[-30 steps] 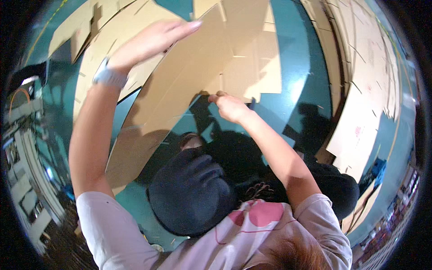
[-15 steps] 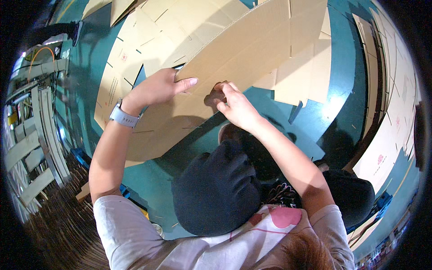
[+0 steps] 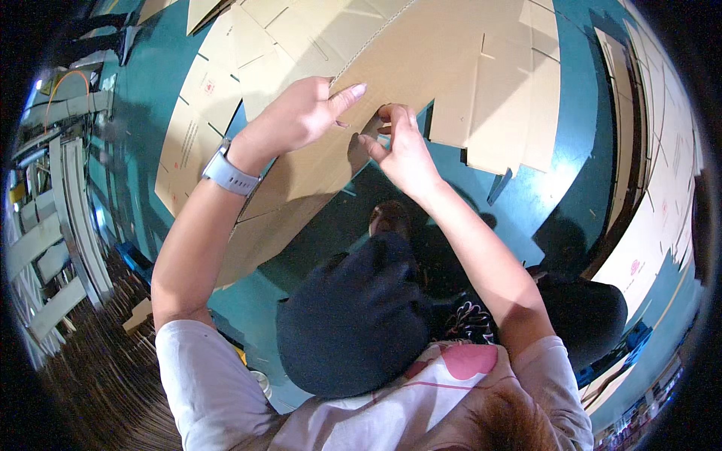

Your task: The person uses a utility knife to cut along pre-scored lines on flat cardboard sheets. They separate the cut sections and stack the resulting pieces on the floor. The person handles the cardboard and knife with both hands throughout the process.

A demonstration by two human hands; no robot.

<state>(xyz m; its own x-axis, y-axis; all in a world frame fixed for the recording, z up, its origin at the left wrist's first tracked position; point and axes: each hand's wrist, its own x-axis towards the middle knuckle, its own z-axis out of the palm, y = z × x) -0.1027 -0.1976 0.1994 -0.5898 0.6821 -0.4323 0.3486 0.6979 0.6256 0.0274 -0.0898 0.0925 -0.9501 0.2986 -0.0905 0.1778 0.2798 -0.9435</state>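
Note:
A large brown cardboard sheet [image 3: 429,60] stretches tilted from the lower left to the upper right in front of me. My left hand [image 3: 297,116], with a pale watch [image 3: 232,174] on the wrist, grips its far edge; the thumb lies on the upper face and the other fingers are hidden behind. By the sheet's near edge, my right hand [image 3: 406,154] has its fingers curved and apart from the thumb, with nothing visible between them. Its shadow falls on the cardboard. Under the raised sheet lie more flat, slotted cardboard pieces [image 3: 263,30].
Slotted cardboard [image 3: 492,113] lies on the green floor [image 3: 556,177] to the right. Further right are stacked cardboard sheets [image 3: 654,218]. A metal frame [image 3: 71,210] and a dense stack of sheet edges [image 3: 113,376] stand left. Another person's leg [image 3: 98,45] shows at the upper left.
My left hand has moved away from me and to the right with the cardboard sheet's edge. The sheet has shifted and tilted. My right hand has moved slightly forward and right.

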